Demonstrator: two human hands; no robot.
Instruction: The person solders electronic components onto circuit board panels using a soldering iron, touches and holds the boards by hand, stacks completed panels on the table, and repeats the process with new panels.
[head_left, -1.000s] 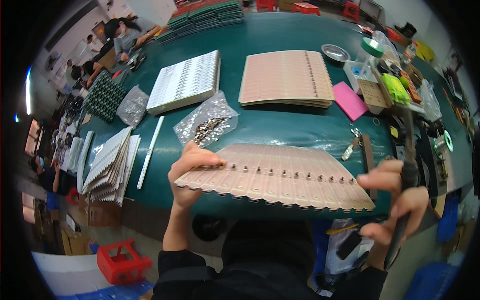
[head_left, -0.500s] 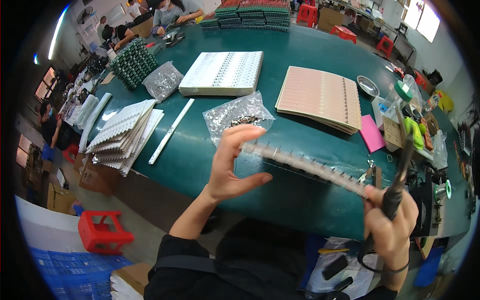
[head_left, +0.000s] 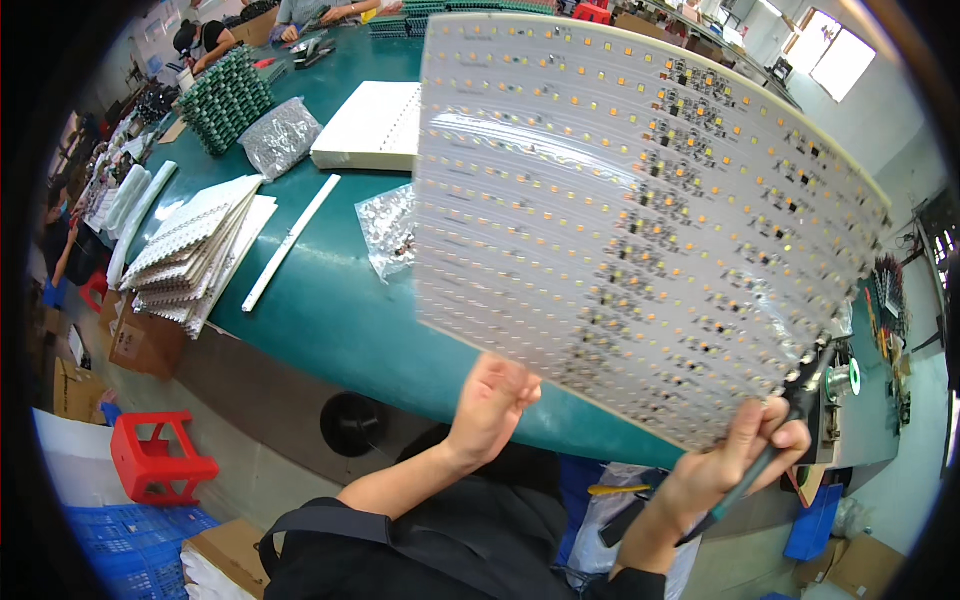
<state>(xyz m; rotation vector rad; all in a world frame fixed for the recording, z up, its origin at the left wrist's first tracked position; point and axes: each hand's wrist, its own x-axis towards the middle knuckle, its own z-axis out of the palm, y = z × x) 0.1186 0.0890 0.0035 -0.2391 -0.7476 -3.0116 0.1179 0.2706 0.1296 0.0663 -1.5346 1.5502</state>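
Note:
A large white LED circuit board (head_left: 540, 200) is raised and tilted in front of me, its rows of small LEDs and black components facing me. My right hand (head_left: 735, 460) grips its lower right corner. The same hand also holds a soldering iron (head_left: 758, 468) with a dark and teal handle slanting down between the fingers. My left hand (head_left: 492, 410) is at the board's lower edge with curled fingers, slightly blurred; whether they grip the edge is not clear. The board hides much of the table's right side.
On the green table (head_left: 330, 330) lie fanned white boards (head_left: 200, 250), a white strip (head_left: 290, 243), a bag of small parts (head_left: 388, 228), a white board stack (head_left: 365, 125) and a green stack (head_left: 225, 100). A solder spool (head_left: 843, 380) stands right. A red stool (head_left: 160, 455) is lower left. People sit beyond.
The board, seen nearly edge-on before, has been swung up so its LED face shows. My left hand has dropped and its fingers have curled. The soldering iron has tipped over in my right hand.

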